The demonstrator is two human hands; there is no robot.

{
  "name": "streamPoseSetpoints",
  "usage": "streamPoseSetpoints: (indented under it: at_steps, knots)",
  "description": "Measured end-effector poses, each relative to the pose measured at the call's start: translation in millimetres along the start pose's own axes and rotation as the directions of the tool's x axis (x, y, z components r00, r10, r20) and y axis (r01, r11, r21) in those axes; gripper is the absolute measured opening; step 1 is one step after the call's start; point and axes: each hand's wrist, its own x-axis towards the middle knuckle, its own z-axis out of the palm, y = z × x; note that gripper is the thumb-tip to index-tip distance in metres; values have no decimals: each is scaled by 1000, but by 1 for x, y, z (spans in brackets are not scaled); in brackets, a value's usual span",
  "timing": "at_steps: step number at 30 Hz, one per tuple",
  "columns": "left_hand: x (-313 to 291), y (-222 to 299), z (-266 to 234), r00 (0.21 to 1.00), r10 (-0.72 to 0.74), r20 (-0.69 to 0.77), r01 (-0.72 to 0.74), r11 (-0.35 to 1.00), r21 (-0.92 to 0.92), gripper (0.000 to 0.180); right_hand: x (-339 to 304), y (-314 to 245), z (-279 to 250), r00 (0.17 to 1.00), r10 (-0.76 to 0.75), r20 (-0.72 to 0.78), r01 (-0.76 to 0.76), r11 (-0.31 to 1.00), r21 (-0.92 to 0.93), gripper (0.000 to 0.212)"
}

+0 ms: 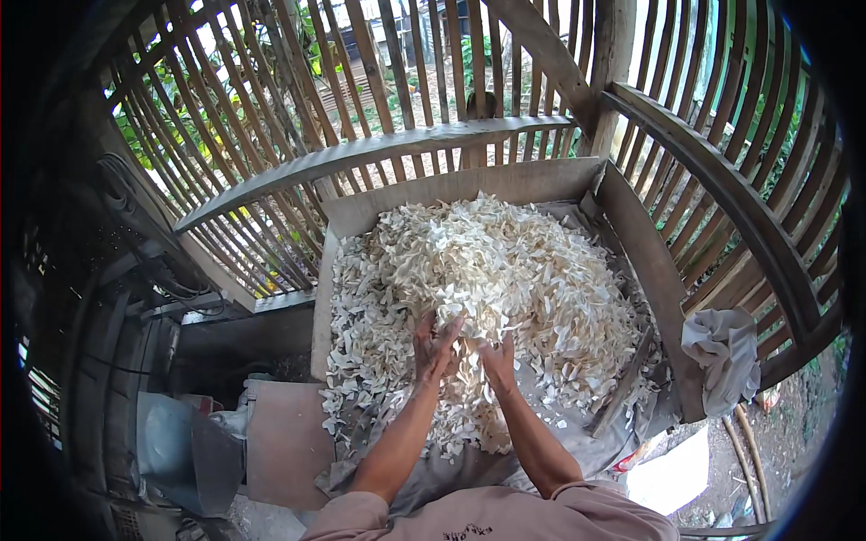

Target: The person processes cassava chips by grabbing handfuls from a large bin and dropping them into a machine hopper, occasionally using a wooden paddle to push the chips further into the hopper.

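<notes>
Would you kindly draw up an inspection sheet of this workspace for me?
Surface: grey sheet lining a wooden-walled bin.
Job's things: large heap of thin, pale flakes.
Clutter: wooden strip at the heap's right edge; crumpled pale cloth draped at right.
Hands: left hand and right hand apart, open, flakes between them.
Cables: dark coiled cord at left; type unclear.
Surroundings: slatted wooden wall, daylight through its gaps.

Rustic shed, slatted wooden walls, greenery beyond, board-sided bin heaped with pale flakes
</notes>
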Motion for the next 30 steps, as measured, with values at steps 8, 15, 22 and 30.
streamPoseSetpoints:
  at_steps: [8, 15, 22, 30]
  knots:
    - [-16, 17, 15, 993, -106, -54, 83, 942, -326, 34, 26, 27, -16, 959, -256, -124, 192, 904, -382, 53]
    - [-22, 55, 3, 994, -61, -88, 26, 937, -349, 26, -15, -47, 25, 968, -248, -44, 236, 955, -181, 38]
    - [-15, 97, -37, 978, -209, -6, 162, 774, -612, 23, -39, -95, 81, 974, -228, -1, 221, 946, -237, 32]
    - [-8, 166, -205, 994, 42, -99, -107, 464, -879, 35, -80, -119, 249, 851, -349, 392, 373, 928, 16, 32]
